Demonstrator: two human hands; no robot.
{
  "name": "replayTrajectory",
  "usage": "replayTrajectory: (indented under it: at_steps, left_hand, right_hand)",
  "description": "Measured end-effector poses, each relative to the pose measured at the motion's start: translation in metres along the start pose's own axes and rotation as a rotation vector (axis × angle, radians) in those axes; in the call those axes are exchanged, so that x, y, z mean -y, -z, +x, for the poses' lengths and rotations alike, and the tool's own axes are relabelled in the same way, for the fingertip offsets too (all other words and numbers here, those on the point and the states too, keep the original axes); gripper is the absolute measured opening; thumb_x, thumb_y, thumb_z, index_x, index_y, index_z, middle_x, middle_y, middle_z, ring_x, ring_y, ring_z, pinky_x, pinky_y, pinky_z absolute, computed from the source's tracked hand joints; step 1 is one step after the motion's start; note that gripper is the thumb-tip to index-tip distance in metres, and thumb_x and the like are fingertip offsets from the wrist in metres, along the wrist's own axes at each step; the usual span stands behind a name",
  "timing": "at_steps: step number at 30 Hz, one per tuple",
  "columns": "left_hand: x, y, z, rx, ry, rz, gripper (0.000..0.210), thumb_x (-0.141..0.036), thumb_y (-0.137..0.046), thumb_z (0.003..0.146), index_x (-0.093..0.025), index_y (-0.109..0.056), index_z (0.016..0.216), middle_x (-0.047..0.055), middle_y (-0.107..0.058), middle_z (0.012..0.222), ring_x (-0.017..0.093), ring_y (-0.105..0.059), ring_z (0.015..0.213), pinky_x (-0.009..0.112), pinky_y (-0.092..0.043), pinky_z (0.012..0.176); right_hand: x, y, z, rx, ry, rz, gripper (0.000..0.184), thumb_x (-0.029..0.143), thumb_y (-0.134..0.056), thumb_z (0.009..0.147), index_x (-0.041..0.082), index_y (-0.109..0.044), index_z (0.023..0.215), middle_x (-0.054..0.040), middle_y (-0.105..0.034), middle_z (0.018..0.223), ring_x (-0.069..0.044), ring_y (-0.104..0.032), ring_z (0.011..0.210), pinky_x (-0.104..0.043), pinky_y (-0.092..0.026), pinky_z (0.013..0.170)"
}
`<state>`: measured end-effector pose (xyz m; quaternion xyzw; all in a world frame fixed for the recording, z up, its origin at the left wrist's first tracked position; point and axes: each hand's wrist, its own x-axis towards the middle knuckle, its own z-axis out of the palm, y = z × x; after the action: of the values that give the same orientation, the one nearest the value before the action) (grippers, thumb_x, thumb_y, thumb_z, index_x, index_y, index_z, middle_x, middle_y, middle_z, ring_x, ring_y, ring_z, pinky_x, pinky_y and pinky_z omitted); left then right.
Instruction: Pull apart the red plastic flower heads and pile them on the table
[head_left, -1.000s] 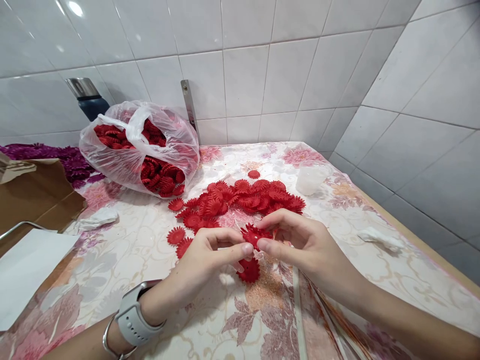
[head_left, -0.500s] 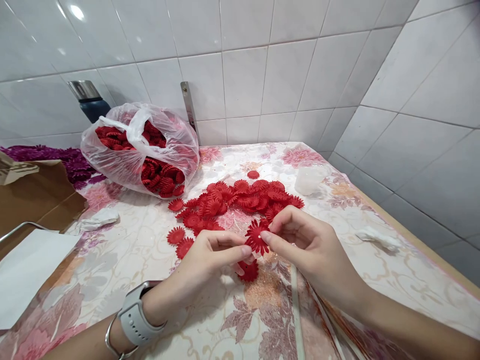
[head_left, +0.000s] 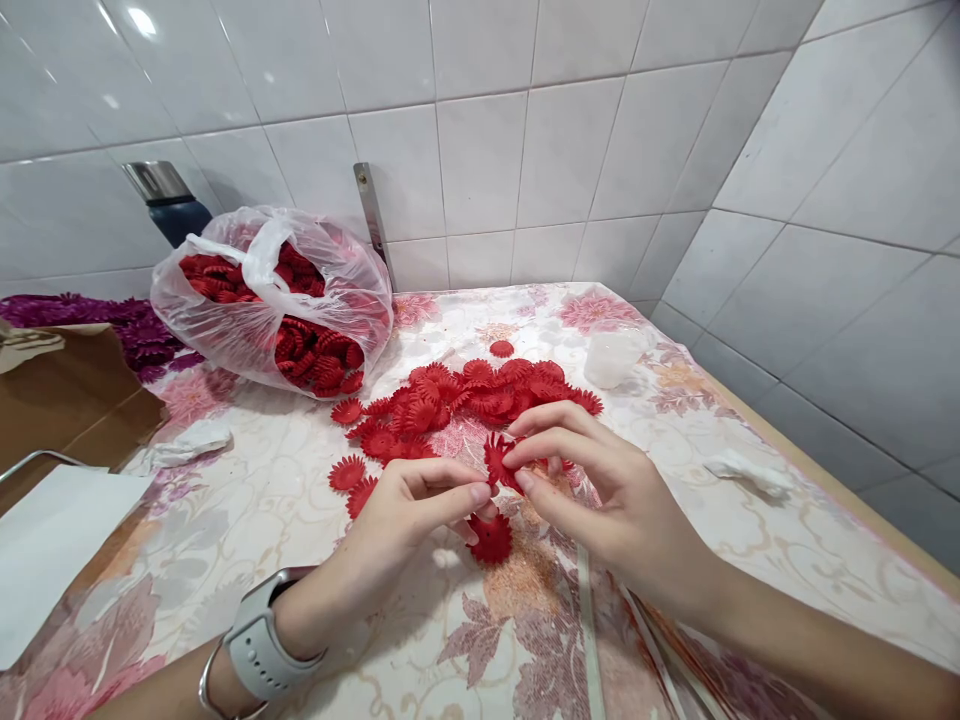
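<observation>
Between my hands is a red artificial flower piece with a fringed edge. My left hand, with a watch on its wrist, pinches its left edge between thumb and index finger. The closed thumb and fingers of my right hand grip its right side and partly cover it. Just below my left fingertips a second red flower piece shows; I cannot tell whether it is held or lies on the table. Behind my hands, many red flower pieces lie in a loose heap on the floral tablecloth.
A clear plastic bag of red flower pieces stands back left before a dark bottle. Purple flowers, a cardboard box and white paper are at left. A whitish translucent lump and crumpled tissue are at right.
My right fingers have shifted over the flower piece, covering its centre, which showed a white dot before. My left pinch stays at its edge. The view has shifted slightly.
</observation>
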<state>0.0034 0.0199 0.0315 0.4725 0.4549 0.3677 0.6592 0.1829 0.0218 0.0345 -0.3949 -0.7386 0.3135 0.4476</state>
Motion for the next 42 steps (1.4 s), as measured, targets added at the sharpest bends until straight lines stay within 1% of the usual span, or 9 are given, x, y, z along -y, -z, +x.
replayTrajectory:
  at_steps: [4,7,12,16,22,27,31,36,42]
  left_hand:
    - [0.0,0.001,0.0,-0.021,-0.026,0.031,0.01,-0.025,-0.072,0.071,-0.016,-0.071,0.067,0.0,-0.065,0.064,0.009,-0.055,0.054,0.019,-0.043,0.054]
    - [0.0,0.001,0.0,-0.026,-0.024,0.044,0.009,-0.026,-0.074,0.068,-0.016,-0.073,0.069,-0.001,-0.065,0.062,0.009,-0.054,0.053,0.019,-0.042,0.053]
    - [0.002,0.001,0.0,-0.039,-0.091,0.098,0.006,-0.024,-0.074,0.068,-0.018,-0.074,0.069,-0.001,-0.067,0.063,0.009,-0.053,0.053,0.02,-0.042,0.054]
    - [0.002,0.0,-0.002,-0.075,-0.131,0.147,0.007,-0.025,-0.073,0.069,-0.018,-0.074,0.068,0.0,-0.068,0.065,0.011,-0.055,0.057,0.021,-0.044,0.056]
    - [0.0,-0.002,-0.003,-0.091,-0.192,0.192,0.009,-0.023,-0.067,0.075,-0.019,-0.074,0.071,0.0,-0.069,0.067,0.011,-0.057,0.06,0.02,-0.045,0.058]
    - [0.001,-0.003,-0.004,-0.1,-0.217,0.269,0.01,-0.022,-0.065,0.075,-0.018,-0.075,0.074,0.001,-0.069,0.067,0.014,-0.059,0.061,0.021,-0.046,0.057]
    - [0.002,-0.005,-0.007,-0.108,-0.304,0.424,0.013,-0.017,-0.062,0.076,-0.019,-0.075,0.076,0.001,-0.072,0.07,0.015,-0.063,0.063,0.021,-0.047,0.058]
    - [0.002,-0.007,-0.008,-0.136,-0.409,0.571,0.016,-0.013,-0.061,0.076,-0.02,-0.075,0.076,0.0,-0.072,0.069,0.014,-0.063,0.063,0.02,-0.048,0.059]
    - [0.003,-0.008,-0.009,-0.146,-0.458,0.68,0.015,-0.014,-0.059,0.078,-0.018,-0.072,0.073,0.001,-0.071,0.068,0.014,-0.063,0.061,0.02,-0.047,0.059]
  right_hand:
    - [0.0,0.001,-0.001,0.102,-0.094,0.051,0.009,0.02,-0.056,0.082,0.02,-0.065,0.082,-0.0024,-0.061,0.08,-0.017,-0.055,0.076,-0.03,-0.042,0.068]
    - [0.0,0.001,-0.001,0.141,-0.211,0.091,0.011,0.025,-0.055,0.083,0.02,-0.065,0.079,0.0008,-0.056,0.064,-0.013,-0.049,0.06,-0.027,-0.038,0.056]
    - [0.001,0.001,-0.001,0.206,-0.327,0.316,0.015,0.027,-0.053,0.085,0.019,-0.063,0.077,0.0,-0.061,0.071,-0.012,-0.05,0.061,-0.025,-0.038,0.054]
    - [0.0,-0.002,-0.002,0.151,-0.281,0.242,0.008,0.022,-0.054,0.083,0.02,-0.062,0.081,0.0006,-0.062,0.071,-0.013,-0.053,0.063,-0.025,-0.04,0.056]
    - [0.003,-0.007,-0.004,0.091,-0.029,0.056,0.018,0.007,-0.053,0.078,0.02,-0.064,0.085,0.0028,-0.063,0.069,-0.01,-0.054,0.06,-0.022,-0.041,0.055]
    - [0.005,-0.006,-0.006,0.125,-0.112,0.072,0.011,0.017,-0.053,0.083,0.019,-0.064,0.082,0.0033,-0.06,0.06,-0.009,-0.051,0.051,-0.021,-0.038,0.046]
    - [0.004,-0.006,-0.007,0.144,-0.17,0.104,0.012,0.018,-0.052,0.083,0.018,-0.063,0.077,0.003,-0.059,0.057,-0.009,-0.05,0.048,-0.021,-0.038,0.044]
    - [0.003,-0.009,-0.006,0.135,-0.206,0.141,0.007,0.016,-0.055,0.079,0.018,-0.062,0.077,0.0023,-0.061,0.059,-0.01,-0.054,0.051,-0.021,-0.041,0.047]
    - [0.002,-0.01,-0.007,0.144,-0.261,0.221,0.009,0.014,-0.055,0.079,0.018,-0.06,0.074,0.0023,-0.063,0.06,-0.011,-0.059,0.056,-0.021,-0.043,0.051]
